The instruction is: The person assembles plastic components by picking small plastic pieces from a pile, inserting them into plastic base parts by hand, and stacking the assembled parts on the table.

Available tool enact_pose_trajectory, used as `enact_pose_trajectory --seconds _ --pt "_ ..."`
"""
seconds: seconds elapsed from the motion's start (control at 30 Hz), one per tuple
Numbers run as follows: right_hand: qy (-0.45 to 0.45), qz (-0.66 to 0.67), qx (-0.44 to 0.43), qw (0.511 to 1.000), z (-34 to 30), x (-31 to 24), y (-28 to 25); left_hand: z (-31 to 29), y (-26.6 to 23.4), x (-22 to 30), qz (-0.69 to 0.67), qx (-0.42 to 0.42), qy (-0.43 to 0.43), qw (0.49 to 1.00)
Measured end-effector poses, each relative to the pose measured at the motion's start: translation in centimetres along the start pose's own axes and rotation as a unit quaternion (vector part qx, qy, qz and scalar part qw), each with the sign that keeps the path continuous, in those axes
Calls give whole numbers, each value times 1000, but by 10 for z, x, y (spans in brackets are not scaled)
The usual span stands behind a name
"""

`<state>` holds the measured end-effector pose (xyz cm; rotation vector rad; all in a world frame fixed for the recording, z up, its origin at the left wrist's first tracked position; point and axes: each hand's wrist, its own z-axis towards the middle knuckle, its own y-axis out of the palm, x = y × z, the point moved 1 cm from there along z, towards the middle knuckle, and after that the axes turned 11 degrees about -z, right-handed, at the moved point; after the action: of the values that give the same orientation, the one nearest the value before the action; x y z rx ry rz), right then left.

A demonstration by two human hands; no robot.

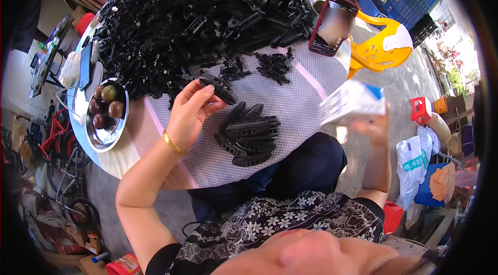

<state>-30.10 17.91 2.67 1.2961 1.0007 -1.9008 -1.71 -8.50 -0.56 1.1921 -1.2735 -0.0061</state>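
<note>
My left hand point(190, 115), with a gold bracelet at its wrist, pinches a long black plastic piece point(220, 90) between thumb and fingers. Just below it, a small stack of similar black plastic pieces point(251, 132) lies on the table near its front edge. At the right, beyond the table edge, my right hand point(372, 128) grips a white and blue carton point(351, 105), which is tilted and slightly blurred. Part of that hand is hidden behind the carton. A big heap of black plastic parts point(171, 21) covers the far side of the table, with small clusters point(273, 66) in front.
The round table point(296, 104) has a patterned cover. On its left stand a metal plate point(108, 143) of round dark fruit and a blue phone-like slab point(86, 67). A propped phone point(332, 26) stands at the right, near a yellow chair point(386, 49). Bags and bins crowd the floor.
</note>
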Motion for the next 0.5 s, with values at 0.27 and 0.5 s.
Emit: enact_pose_trajectory --seconds 0.27,0.5 --pt "-356 -236 -47 903 -8 -66 73 1 -13 -1 -24 -24 29 999" --pt "-406 -242 -15 881 -13 -73 83 -2 -3 5 7 -5 22 1000"
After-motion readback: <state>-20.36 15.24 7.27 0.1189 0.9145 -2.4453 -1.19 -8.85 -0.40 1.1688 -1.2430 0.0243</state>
